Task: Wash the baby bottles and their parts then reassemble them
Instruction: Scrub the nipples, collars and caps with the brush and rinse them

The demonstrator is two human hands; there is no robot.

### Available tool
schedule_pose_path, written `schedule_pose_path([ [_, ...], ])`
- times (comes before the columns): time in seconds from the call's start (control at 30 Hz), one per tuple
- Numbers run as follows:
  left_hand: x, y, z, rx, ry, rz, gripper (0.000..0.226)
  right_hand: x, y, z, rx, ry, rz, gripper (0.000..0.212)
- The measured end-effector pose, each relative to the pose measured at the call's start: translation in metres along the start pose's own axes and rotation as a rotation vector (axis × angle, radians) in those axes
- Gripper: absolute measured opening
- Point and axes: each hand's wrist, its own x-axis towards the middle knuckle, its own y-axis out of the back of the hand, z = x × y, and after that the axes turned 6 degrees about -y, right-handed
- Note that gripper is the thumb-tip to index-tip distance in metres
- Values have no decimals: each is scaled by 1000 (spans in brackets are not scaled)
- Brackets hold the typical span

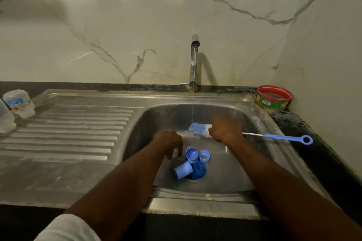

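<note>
Several blue bottle parts lie at the bottom of the steel sink: an open cap, a screw ring, a second cap on its side and a dark blue piece over the drain. My left hand hangs just left of them with its fingers pointing down, holding nothing I can see. My right hand grips a blue bottle brush by its stem, next to the bristles. The handle sticks out to the right over the rim. Two clear bottles stand upside down on the drainboard at far left.
The tap at the back runs a thin stream into the sink just left of my right hand. A red and green soap tub sits in the back right corner. The ribbed drainboard stretches to the left.
</note>
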Motion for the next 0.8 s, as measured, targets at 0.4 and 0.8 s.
schedule_pose_path([
  [0.4,19,50,6,-969,108,1005,23,1,15,24,47,-82,6,29],
  [0.8,24,42,13,-906,36,1159,23,-2,16,19,29,-80,39,32],
])
